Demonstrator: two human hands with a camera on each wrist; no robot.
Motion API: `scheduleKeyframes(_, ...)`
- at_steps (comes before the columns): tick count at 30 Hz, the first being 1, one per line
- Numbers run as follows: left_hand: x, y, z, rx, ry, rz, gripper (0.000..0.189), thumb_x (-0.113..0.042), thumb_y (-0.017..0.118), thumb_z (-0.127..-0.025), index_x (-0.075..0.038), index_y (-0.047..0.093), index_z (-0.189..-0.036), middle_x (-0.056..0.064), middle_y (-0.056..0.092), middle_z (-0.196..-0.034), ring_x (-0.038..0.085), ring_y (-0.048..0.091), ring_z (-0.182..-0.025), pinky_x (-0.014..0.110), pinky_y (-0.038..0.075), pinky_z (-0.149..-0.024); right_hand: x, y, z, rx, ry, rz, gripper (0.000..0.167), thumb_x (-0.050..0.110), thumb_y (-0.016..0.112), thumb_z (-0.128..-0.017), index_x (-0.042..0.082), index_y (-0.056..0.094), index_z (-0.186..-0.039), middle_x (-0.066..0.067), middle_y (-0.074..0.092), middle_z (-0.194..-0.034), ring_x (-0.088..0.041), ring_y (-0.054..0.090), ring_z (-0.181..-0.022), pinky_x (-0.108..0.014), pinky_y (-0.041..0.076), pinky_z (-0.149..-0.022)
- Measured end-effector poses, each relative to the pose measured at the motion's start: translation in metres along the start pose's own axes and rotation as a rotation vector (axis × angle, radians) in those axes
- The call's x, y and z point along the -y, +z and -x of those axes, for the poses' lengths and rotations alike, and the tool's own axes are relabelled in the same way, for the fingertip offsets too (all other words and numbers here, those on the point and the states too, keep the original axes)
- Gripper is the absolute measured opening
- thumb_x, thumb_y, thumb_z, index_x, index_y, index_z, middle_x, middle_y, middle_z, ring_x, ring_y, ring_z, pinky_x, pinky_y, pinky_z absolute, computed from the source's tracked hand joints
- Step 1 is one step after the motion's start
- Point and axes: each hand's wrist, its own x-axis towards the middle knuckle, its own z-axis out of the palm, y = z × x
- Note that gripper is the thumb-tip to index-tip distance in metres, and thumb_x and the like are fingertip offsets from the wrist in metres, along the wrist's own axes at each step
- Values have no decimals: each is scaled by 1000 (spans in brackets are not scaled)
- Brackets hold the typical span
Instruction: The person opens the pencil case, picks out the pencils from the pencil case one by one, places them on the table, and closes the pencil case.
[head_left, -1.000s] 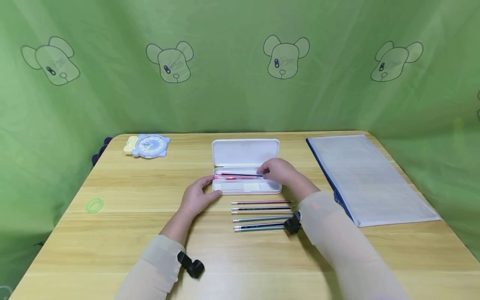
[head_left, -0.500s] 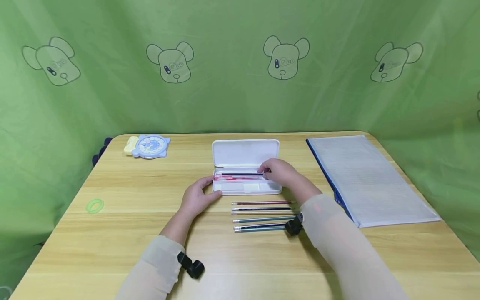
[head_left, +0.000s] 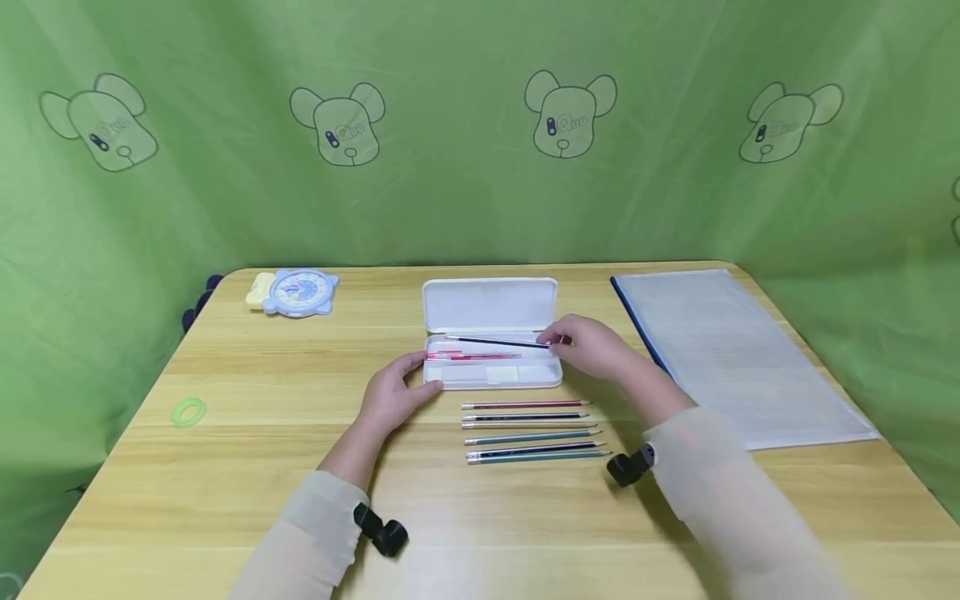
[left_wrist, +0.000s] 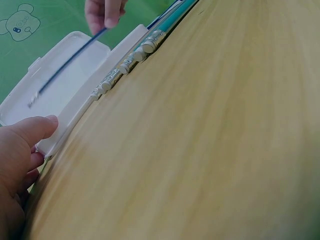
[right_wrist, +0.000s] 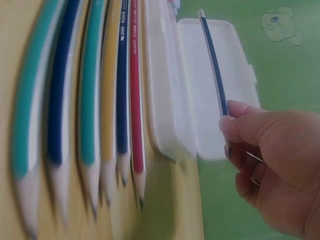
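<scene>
A white pencil case (head_left: 457, 385) lies on the table with its lid raised at the back. My left hand (head_left: 393, 392) holds its left end, thumb at the front corner and fingers at the side. Between thumb and fingertips, my right hand (right_wrist: 280, 155) pinches a dark blue pencil (right_wrist: 214, 62) near its pointed end. That pencil slants above the case, its eraser end toward the left. Inside the case lie red pens (head_left: 480, 357). Several pencils (head_left: 532, 437), teal, dark blue, yellow and red, lie in a row in front of the case, points to the right.
A zippered mesh folder (head_left: 742, 358) with a blue edge lies at the right. Toward the back left is a blue clock-shaped toy (head_left: 302, 292) beside a yellow piece (head_left: 259, 292). A green ring (head_left: 188, 411) lies at the left. Green curtain (head_left: 465, 192) hangs behind the table.
My right hand has moved right and lifted the dark blue pencil from inside the case. The left hand stays at the case's left end. The points of the pencils in the row are now uncovered.
</scene>
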Motion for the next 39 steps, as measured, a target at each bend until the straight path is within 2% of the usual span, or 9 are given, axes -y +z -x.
scheduleKeyframes(5,0,-1,1,0,3,5,63,-31,74,-85,-8,53,-140,11,54,-144,31,43,-140,46,33,-120,-5,-6,24,-43,-55,-18,23,5,58,-95,4,69,-115,-10,68,-105,-25,60,-100,-43,52,-89)
scheduleKeyframes(10,1,-1,0,1,1,8,64,-32,74,-85,-8,52,-140,11,54,-145,31,43,-140,46,32,-120,-9,-8,48,-70,-61,-12,20,5,59,-94,6,71,-111,-6,68,-99,-20,59,-94,-36,52,-81)
scheduleKeyframes(16,2,0,-1,7,-7,2,64,-33,74,-86,-8,53,-140,10,54,-145,29,43,-141,44,32,-120,-15,-1,78,-81,-85,5,18,5,62,-93,11,73,-107,0,67,-96,-14,59,-91,-37,54,-81)
scheduleKeyframes(22,2,0,-2,5,6,-10,64,-33,74,-86,-8,53,-140,11,55,-144,30,44,-140,45,33,-120,-16,11,102,-72,-102,10,20,6,64,-92,18,73,-103,5,68,-99,-12,62,-94,-32,56,-81)
scheduleKeyframes(30,0,-1,-1,10,4,-4,64,-32,74,-85,-8,52,-140,11,54,-145,30,43,-140,45,31,-121,-14,26,124,-28,-180,24,22,5,66,-90,22,73,-103,10,69,-101,-13,65,-98,-34,57,-88)
scheduleKeyframes(39,-1,-2,-1,12,1,-3,64,-32,74,-86,-7,52,-140,11,54,-144,29,43,-141,44,32,-121,-12,35,131,18,-212,52,24,5,66,-89,24,73,-102,8,70,-104,-17,67,-101,-40,57,-91)
